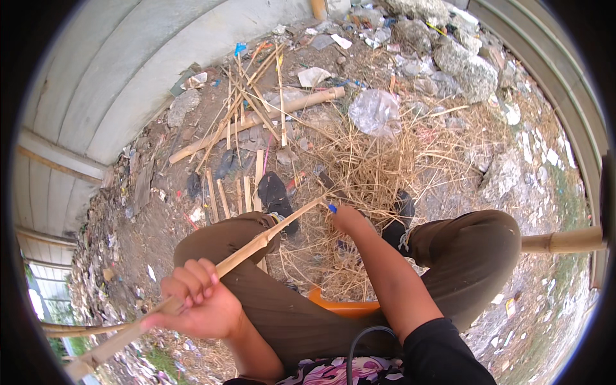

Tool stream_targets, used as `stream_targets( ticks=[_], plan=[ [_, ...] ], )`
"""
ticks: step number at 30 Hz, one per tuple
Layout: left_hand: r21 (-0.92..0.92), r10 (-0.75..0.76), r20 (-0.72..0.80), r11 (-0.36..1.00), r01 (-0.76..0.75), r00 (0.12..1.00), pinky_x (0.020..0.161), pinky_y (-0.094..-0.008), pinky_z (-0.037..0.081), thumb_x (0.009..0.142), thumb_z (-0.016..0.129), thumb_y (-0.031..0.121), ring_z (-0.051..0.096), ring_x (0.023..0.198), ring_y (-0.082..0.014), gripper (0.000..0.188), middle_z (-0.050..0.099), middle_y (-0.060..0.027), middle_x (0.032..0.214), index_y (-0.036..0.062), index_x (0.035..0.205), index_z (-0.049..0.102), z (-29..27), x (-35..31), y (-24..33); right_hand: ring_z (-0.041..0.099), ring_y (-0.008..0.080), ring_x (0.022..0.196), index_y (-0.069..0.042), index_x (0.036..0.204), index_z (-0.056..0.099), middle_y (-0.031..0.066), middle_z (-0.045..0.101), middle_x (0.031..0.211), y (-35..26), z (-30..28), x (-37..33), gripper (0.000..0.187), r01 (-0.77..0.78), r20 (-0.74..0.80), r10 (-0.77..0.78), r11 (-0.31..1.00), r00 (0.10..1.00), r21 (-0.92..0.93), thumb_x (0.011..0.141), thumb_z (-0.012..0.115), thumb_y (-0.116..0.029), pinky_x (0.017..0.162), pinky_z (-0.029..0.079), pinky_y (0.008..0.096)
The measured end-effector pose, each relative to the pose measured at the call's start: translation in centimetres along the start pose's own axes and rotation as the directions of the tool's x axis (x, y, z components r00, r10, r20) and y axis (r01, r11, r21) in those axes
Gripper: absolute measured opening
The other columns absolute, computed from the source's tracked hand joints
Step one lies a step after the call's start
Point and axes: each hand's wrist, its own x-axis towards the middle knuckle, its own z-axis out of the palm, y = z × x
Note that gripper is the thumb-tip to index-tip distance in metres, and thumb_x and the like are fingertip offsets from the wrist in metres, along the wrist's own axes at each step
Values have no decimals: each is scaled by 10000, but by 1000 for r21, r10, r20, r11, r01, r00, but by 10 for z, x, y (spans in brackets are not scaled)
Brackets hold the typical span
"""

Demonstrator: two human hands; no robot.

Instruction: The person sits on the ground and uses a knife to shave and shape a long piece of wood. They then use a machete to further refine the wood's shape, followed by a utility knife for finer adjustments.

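My left hand (199, 301) is wrapped around a long split bamboo strip (256, 244). The strip slants from the lower left edge, across my left thigh, up to the middle between my feet. At its far end my right hand (351, 220) is closed, with a small blue piece (332, 208) showing beside the fingers. Just beyond those fingers a dark, flat, blade-like piece (332, 185) sticks out, apparently a knife; its grip is hidden by the hand. Thin bamboo shavings (346, 160) lie in a heap beneath and ahead of my right hand.
Several bamboo strips (247, 90) lie crossed over a thicker bamboo pole (308, 101). Shorter strips (221, 196) rest by my left shoe (273, 192). A clear plastic bag (375, 112), concrete chunks (471, 70) and litter are farther off. An orange seat (346, 309) shows under me.
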Motion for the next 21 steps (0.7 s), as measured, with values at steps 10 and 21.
stream_targets(
  ticks=[10,21],
  plan=[
    [19,-15,-90,1000,16,996,542,-295,319,959,207,766,277,525,-128,720,296,10,573,128,650,335,2,-6,-1,617,407,1117,17,1119,693,247,669,1127,-6,-17,-69,571,-50,-161,41,997,986,-52,922,603,-511,1010,425,525],
    [167,24,-209,986,12,978,804,-374,486,1006,285,681,573,945,-226,735,588,-120,909,7,1007,578,1,-7,0,629,361,1062,49,1427,430,252,628,1158,42,17,-43,647,-223,-205,233,972,951,69,874,689,-165,861,552,445]
  ],
)
